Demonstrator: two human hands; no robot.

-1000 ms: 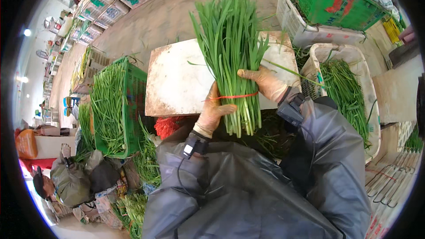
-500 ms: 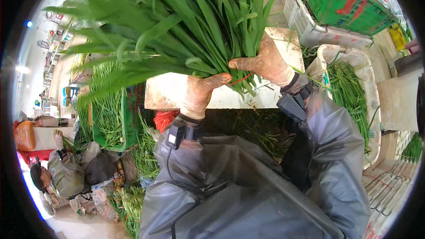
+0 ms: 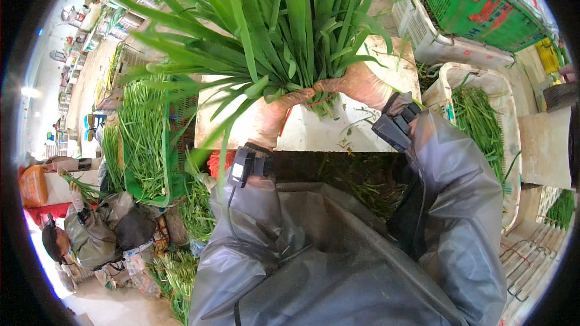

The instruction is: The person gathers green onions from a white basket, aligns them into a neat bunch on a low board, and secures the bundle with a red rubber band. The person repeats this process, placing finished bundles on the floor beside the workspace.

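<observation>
A big bunch of Chinese chives (image 3: 296,30) fans out away from me above a white board (image 3: 365,130). My left hand (image 3: 270,115), in a thin pale glove, is closed round its left side near the cut ends. From the right, my gloved right hand (image 3: 362,87) wraps the bunch, its thumb meeting the left thumb in front. A thin red tie (image 3: 285,119) shows beside the left hand; whether it circles the bunch is hidden. The cut stem ends (image 3: 324,107) poke out below the thumbs, pointing toward me.
On the left stands a green crate (image 3: 175,163) of chives. A white basket (image 3: 510,127) of greens is at the right, with a stacked green crate (image 3: 465,9) behind it. Loose leaves (image 3: 368,184) lie below the board. Another person (image 3: 90,235) handles greens at the lower left.
Both hands have turned the bunch, so the leaves now point more straight ahead and the stem ends sit closer to the board. The other person now holds up some greens.
</observation>
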